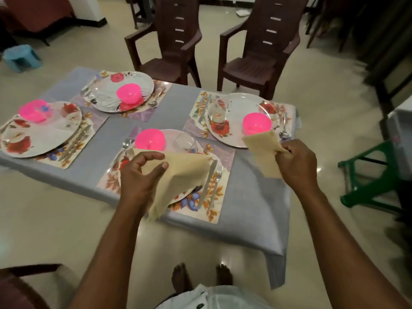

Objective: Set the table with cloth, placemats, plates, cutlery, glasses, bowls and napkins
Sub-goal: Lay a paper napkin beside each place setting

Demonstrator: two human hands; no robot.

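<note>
1. Head view looks down on a low table under a grey cloth [138, 128], with four floral placemats, each bearing a flowered plate and a pink bowl.
2. Far left, a plate [40, 130] carries a pink bowl [35, 110]; cutlery lies along its right side.
3. Behind it, a second plate [120, 90] holds another bowl.
4. The left hand [140, 175] has its fingers curled, gripping a beige napkin [178, 175] that drapes over the near plate beside a knife [208, 178] and fork [217, 179].
5. A clear glass [185, 141] lies on that plate.
6. The right hand [296, 161] pinches a second beige napkin [263, 148] at the edge of the right plate [238, 112].
7. No readable writing or labels appear anywhere.
</note>
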